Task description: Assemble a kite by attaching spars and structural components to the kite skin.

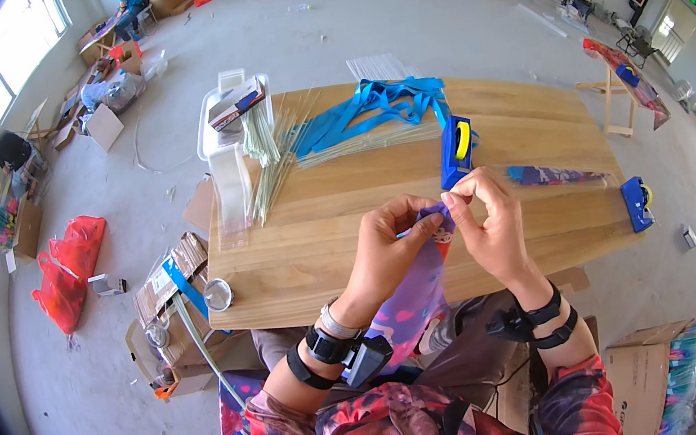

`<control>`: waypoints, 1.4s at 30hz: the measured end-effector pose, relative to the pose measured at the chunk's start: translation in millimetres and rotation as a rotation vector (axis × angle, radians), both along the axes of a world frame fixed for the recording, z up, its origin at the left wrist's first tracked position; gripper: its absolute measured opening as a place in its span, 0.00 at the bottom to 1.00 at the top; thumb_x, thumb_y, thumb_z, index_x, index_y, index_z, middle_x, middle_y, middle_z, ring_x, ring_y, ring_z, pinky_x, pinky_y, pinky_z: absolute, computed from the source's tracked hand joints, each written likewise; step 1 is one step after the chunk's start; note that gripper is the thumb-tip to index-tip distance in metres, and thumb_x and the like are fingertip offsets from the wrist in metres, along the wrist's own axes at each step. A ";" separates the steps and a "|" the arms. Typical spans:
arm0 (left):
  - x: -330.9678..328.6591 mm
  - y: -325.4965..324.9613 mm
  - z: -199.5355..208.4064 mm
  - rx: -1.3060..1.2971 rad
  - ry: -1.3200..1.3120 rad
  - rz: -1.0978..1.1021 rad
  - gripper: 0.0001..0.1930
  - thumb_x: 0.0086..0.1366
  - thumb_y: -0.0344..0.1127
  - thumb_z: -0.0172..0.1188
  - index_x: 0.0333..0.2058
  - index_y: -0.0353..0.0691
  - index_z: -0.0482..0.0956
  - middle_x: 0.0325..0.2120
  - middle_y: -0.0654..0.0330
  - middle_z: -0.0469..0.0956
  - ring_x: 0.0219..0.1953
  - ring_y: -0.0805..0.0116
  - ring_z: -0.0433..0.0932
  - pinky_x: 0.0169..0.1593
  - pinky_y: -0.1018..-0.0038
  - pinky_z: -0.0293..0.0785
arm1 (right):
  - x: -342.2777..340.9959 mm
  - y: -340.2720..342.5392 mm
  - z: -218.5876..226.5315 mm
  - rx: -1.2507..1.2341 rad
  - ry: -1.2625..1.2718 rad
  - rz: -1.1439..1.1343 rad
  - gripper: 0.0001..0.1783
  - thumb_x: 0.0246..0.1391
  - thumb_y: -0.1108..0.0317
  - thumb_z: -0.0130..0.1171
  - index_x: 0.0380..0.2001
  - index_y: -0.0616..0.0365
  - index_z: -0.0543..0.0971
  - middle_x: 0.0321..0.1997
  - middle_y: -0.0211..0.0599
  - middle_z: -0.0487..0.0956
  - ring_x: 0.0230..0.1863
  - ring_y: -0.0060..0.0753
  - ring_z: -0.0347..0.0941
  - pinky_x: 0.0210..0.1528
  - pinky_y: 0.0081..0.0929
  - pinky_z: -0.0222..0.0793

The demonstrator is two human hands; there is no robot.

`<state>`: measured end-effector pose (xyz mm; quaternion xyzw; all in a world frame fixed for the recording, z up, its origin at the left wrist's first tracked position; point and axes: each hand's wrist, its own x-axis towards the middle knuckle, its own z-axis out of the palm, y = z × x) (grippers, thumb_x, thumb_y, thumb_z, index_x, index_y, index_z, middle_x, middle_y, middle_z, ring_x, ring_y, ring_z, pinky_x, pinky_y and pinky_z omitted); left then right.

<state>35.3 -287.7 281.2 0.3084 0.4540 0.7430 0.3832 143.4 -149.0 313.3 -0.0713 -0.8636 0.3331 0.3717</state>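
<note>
My left hand [392, 247] pinches the top of a purple printed sheet [409, 303], thin and soft-looking, which hangs over the table's near edge toward my lap. At that same top corner, the thumb and forefinger of my right hand [495, 226] are pressed together; what lies between them is too small to make out. Just beyond my fingertips stands a blue tape dispenser [457, 159] with a yellow core. To the right of it a narrow folded purple piece [555, 174] lies flat on the wooden table [348, 272].
Blue ribbon [368, 114] and thin pale sticks [277, 169] lie at the back left, beside a white plastic tub [211, 130]. A second tape dispenser [637, 203] sits at the right edge, a clear round container [217, 295] at the left. Cartons [651, 379] flank my seat.
</note>
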 end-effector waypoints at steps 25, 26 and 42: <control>-27.7 0.6 -33.3 -0.163 -0.019 0.095 0.08 0.73 0.24 0.59 0.47 0.28 0.79 0.37 0.60 0.85 0.40 0.76 0.82 0.48 0.78 0.78 | -70.3 253.6 -264.1 -0.618 -0.522 -0.537 0.12 0.63 0.64 0.64 0.39 0.63 0.84 0.33 0.36 0.85 0.29 0.27 0.81 0.33 0.29 0.77; -28.6 0.4 -34.2 -0.159 -0.019 0.102 0.08 0.72 0.25 0.60 0.47 0.28 0.79 0.37 0.61 0.85 0.40 0.77 0.81 0.47 0.79 0.78 | -75.2 250.2 -260.5 -0.645 -0.553 -0.531 0.11 0.63 0.64 0.65 0.37 0.63 0.84 0.33 0.34 0.85 0.29 0.26 0.80 0.32 0.28 0.77; -27.6 4.1 -41.6 -0.159 -0.018 0.099 0.08 0.72 0.25 0.59 0.47 0.28 0.80 0.37 0.61 0.85 0.40 0.79 0.81 0.47 0.79 0.77 | -46.7 265.3 -275.7 -1.185 -0.234 -0.262 0.06 0.60 0.68 0.68 0.32 0.57 0.81 0.26 0.27 0.77 0.27 0.22 0.74 0.37 0.24 0.76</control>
